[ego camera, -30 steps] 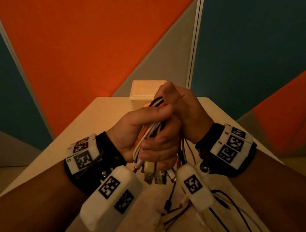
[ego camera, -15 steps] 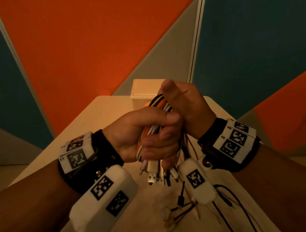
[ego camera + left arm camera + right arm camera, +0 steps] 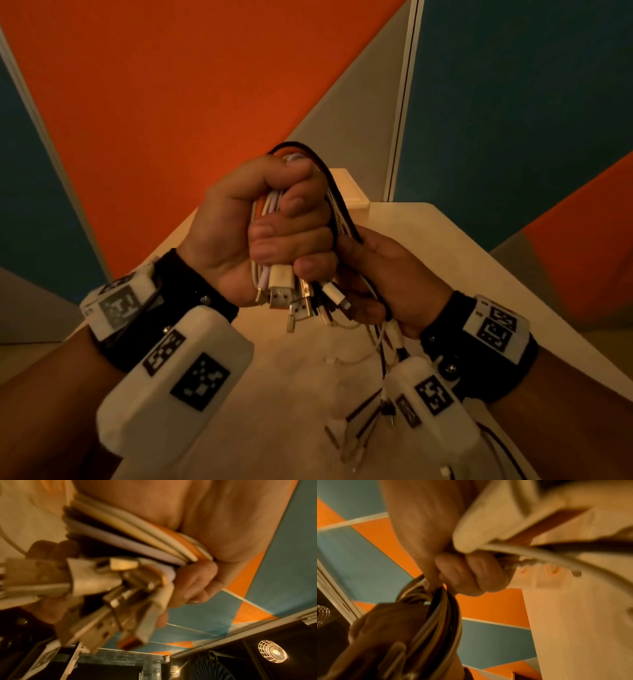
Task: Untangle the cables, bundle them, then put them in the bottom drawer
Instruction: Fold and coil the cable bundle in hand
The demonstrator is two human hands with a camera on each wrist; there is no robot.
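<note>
My left hand (image 3: 270,233) grips a folded bundle of white, orange, lilac and black cables (image 3: 274,205) in a fist above the table. Several plug ends (image 3: 294,301) stick out below that fist, seen close up as blurred plug ends (image 3: 106,593) in the left wrist view. My right hand (image 3: 380,284) sits just right of and below the left, its fingers curled round the strands that come down from the bundle's loop (image 3: 339,212). The right wrist view shows those fingers (image 3: 471,577) closed on the cables (image 3: 440,616). The small white drawer unit (image 3: 349,192) stands behind the hands.
Loose cable tails with small connectors (image 3: 359,431) trail over the pale table (image 3: 462,274) under my right wrist. Orange, teal and grey wall panels stand close behind the table. The table's right edge runs diagonally past my right forearm.
My left hand has lifted the bundle higher. My right hand has come down from the top of the bundle to its lower right side, drawing the strands along.
</note>
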